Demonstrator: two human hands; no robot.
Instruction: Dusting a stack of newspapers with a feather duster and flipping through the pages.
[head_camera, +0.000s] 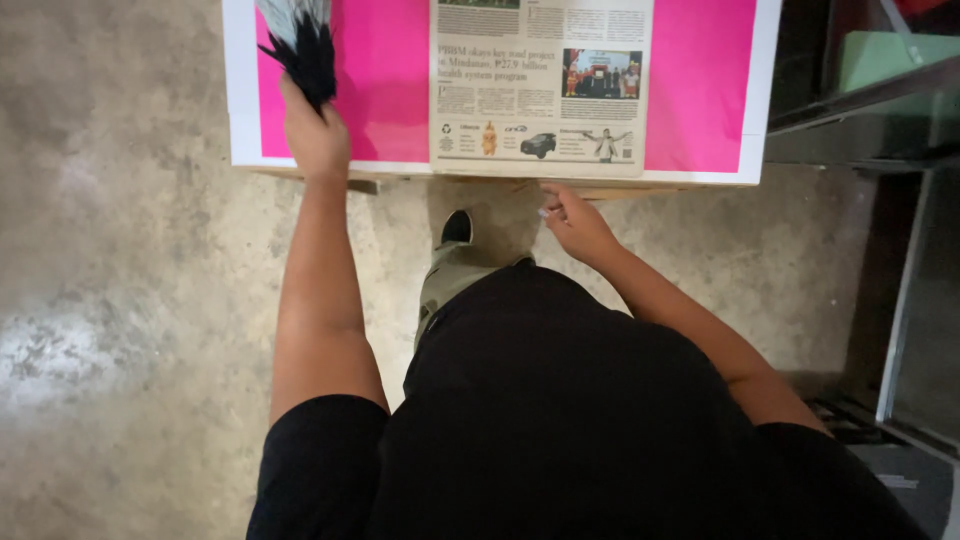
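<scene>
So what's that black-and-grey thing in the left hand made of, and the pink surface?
The duster in the left hand looks like soft feathers or fibres, black and grey, matte and wispy. The pink sheet looks like smooth matte paper or card with a white border; a newspaper lies on it.

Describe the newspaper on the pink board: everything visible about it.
The newspaper lies flat on the pink board, roughly centred, its top cut off by the frame. It looks like thin greyish newsprint with columns of text, a colour photo on the right and a strip of adverts along the bottom, including a small car picture. Its lower edge sits near the board's white border. The right hand is just below that edge; whether it touches the paper is unclear.
</scene>
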